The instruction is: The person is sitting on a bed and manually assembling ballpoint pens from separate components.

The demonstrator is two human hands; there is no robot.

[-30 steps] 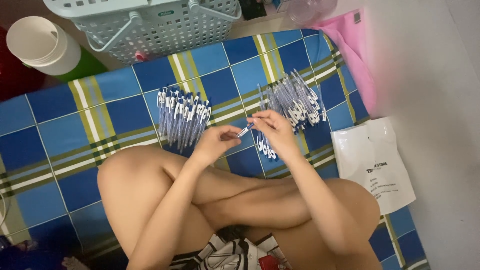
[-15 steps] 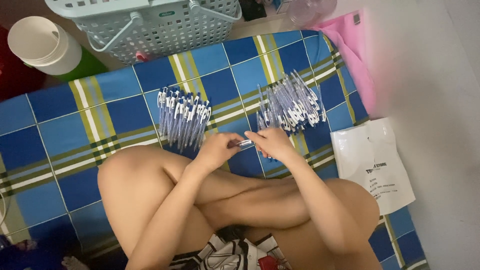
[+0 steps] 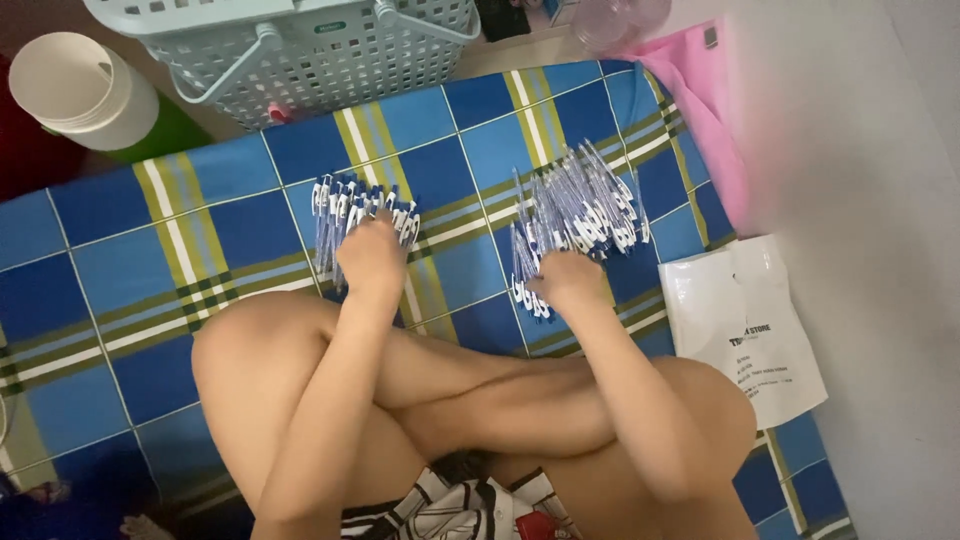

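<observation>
At the far left a stack of white cups [image 3: 80, 90] stands off the mat, beside a pale green slatted basket [image 3: 300, 50] at the mat's top edge. On the blue checked mat [image 3: 120, 300] lies the left pile of pens [image 3: 345, 215], laid side by side with their white clips away from the person. The left hand [image 3: 368, 255] rests on the near end of this pile, fingers bent down onto the pens; whether they pinch one cannot be told. Across a bare patch of mat, the right hand [image 3: 568, 280] sits on the near edge of the right pile of pens [image 3: 580, 210], a looser fanned heap; its fingers curl among the pens, grip unclear. Right of it, a white plastic bag [image 3: 745, 330] lies on the mat's edge
</observation>
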